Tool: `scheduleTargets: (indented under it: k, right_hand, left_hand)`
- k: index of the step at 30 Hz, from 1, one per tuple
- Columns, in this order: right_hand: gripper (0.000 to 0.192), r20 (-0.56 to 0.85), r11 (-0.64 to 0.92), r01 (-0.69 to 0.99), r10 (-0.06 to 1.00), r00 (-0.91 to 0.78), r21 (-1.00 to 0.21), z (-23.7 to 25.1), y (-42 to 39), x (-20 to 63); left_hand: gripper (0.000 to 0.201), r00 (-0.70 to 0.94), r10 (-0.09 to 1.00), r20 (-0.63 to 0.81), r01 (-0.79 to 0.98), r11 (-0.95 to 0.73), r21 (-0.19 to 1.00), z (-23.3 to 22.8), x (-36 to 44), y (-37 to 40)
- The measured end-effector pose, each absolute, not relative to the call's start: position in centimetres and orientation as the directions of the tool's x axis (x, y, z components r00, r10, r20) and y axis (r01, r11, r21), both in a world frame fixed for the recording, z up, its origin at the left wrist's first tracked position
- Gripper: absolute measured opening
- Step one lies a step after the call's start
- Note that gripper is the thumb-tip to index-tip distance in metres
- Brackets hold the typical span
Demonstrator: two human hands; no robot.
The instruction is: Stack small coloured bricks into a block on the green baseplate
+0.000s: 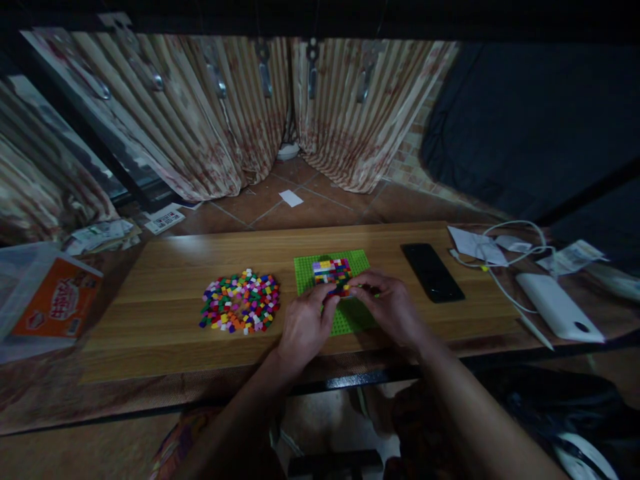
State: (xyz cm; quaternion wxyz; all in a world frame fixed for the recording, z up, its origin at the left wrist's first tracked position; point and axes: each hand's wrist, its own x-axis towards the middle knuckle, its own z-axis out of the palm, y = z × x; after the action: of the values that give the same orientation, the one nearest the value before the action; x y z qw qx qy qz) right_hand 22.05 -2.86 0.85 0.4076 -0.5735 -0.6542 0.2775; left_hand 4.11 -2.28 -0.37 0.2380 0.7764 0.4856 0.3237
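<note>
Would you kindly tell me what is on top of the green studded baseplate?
On the green studded baseplate sits a patch of multicoloured toy bricks. The left hand and right hand are at its near edge, hiding what lies directly beneath them.

L forearm (240, 417), bare, comes up from bottom edge, angled inward; L hand (306, 321) back-up, fingers curled in, thumb pointing fwd. R forearm (480, 397), also bare, slants in from lower R side, longer in view; R hand (389, 303) turned inward, fingers bent, thumb & index tips close tog. Fingertips of both nearly meet mid-view; exact grip too small to tell.
</note>
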Motion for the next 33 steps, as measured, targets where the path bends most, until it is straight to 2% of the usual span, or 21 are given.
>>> scheduleTargets:
  k: [3, 6, 14, 19, 25, 33]
  right_hand:
    - [0.012, 0.231, 0.162, 0.594, 0.972, 0.042, -0.788, 0.5, -2.2, 22.9]
    - [0.012, 0.213, 0.164, 0.619, 0.977, 0.005, -0.768, 0.0, -1.9, 23.2]
    - [0.010, 0.217, 0.222, 0.666, 0.972, -0.092, -0.712, -0.4, -1.9, 22.7]
    - [0.008, 0.203, 0.160, 0.639, 0.979, -0.007, -0.752, -0.9, -1.6, 22.4]
    - [0.015, 0.101, 0.006, 0.555, 0.985, 0.140, -0.832, -1.4, -1.2, 22.0]
    - [0.017, -0.032, -0.102, 0.373, 0.981, 0.189, -0.922, -1.6, -0.9, 21.8]
  left_hand:
    - [0.025, 0.326, 0.932, 0.155, 0.648, -0.340, 0.682, -0.3, 4.3, -2.6]
    - [0.028, 0.356, 0.932, 0.071, 0.672, -0.308, 0.674, -0.1, 4.5, -2.8]
    - [0.033, 0.414, 0.910, 0.021, 0.619, -0.298, 0.726, -0.4, 5.0, -3.1]
    - [0.037, 0.431, 0.903, -0.003, 0.602, -0.284, 0.746, -0.7, 5.2, -3.2]
    - [0.043, 0.428, 0.903, -0.032, 0.626, -0.271, 0.732, -0.9, 5.3, -3.2]
    - [0.046, 0.437, 0.899, -0.030, 0.682, -0.309, 0.663, -1.0, 5.3, -3.3]
